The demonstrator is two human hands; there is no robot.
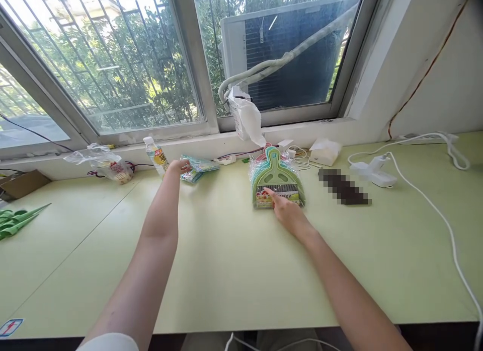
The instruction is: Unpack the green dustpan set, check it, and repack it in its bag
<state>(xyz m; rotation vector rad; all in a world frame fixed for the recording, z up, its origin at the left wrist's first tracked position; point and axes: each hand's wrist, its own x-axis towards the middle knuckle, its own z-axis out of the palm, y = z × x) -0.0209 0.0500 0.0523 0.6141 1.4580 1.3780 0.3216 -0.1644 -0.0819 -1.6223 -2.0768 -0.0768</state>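
Observation:
Near the lower edge of a stack of small green dustpans (pixel 275 176) in clear wrap is my right hand (pixel 290 215). One finger lies over the printed label and dark bristles, while the other fingers are curled and partly hidden. My left hand (pixel 179 166) is farther back on the left, with its fingers curled beside flat blue-green packets (pixel 202 165). What those fingers hold, if anything, is hidden. Just left of that hand stands a clear bottle (pixel 156 154) with a yellow label, slightly tilted in view.
A plastic bag (pixel 113 168), a cardboard box (pixel 24 185) and green pointed pieces (pixel 20 219) are at left. White tissue packaging (pixel 245 117) stands by the window. On the right are a white plug and adapter (pixel 375 170), a blurred dark object (pixel 344 188) and a long white cable (pixel 439 215).

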